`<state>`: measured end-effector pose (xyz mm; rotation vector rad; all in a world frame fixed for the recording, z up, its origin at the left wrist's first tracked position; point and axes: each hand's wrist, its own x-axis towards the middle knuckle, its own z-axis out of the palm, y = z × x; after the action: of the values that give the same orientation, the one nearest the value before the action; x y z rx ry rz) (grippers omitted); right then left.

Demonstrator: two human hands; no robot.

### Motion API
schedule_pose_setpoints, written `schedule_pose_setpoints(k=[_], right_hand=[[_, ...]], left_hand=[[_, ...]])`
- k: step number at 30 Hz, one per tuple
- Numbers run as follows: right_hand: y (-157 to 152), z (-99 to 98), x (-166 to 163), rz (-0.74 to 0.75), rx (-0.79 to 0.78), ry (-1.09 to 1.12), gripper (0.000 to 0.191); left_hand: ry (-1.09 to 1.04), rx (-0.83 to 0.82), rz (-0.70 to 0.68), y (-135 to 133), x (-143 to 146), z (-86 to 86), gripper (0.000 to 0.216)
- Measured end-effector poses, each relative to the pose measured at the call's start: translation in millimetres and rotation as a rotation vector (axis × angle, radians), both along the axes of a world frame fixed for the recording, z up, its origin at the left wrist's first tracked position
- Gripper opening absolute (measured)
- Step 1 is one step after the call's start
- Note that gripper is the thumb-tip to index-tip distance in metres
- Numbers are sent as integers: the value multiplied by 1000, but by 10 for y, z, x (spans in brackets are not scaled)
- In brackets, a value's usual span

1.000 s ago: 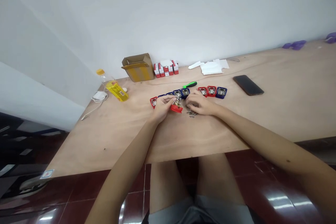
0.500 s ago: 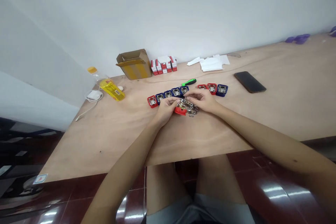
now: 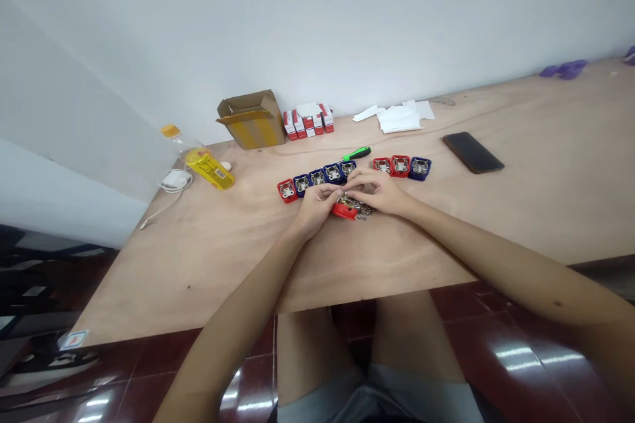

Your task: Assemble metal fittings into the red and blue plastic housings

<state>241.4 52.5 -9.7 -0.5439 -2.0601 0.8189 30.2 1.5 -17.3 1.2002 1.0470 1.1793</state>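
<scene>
My left hand (image 3: 315, 206) and right hand (image 3: 378, 190) curl inward, fingers nearly meeting over the red clip (image 3: 345, 212), lying crosswise just before the row of clips (image 3: 317, 177); I cannot tell whether either grips it.

Left hand (image 3: 315, 207) and right hand (image 3: 378, 190) meet, fingers (image 3: 358, 176) curled.

Plain white wall (image 3: 317, 26) ran along the back, meeting a second white wall (image 3: 64, 79) at left, with a lower white ledge (image 3: 59, 198) below it. Long plywood tabletop (image 3: 536, 225) stood against the back wall, sticker (image 3: 75, 340) on its front corner. Floor was glossy dark red tile (image 3: 496, 370), grout lines visible, bright overhead light reflections (image 3: 540, 358) on it. Dark, unclear clutter (image 3: 44, 284) lay at lower left.
</scene>
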Motion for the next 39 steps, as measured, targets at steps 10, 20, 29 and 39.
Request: schedule_pose_setpoints(k=[10, 20, 29, 39], right_hand=[[1, -16, -15, -11, 27, 7, 13], [-44, 62, -6, 21, 148, -21, 11], [-35, 71, 10, 18, 205, -54, 12], [-55, 89, -1, -7, 369, -7, 19]], left_hand=[[4, -4, -17, -5, -4, 13, 50], [-21, -18, -42, -5, -3, 20, 48], [-22, -28, -11, -17, -5, 29, 47], [-99, -29, -46, -30, -14, 75, 43]])
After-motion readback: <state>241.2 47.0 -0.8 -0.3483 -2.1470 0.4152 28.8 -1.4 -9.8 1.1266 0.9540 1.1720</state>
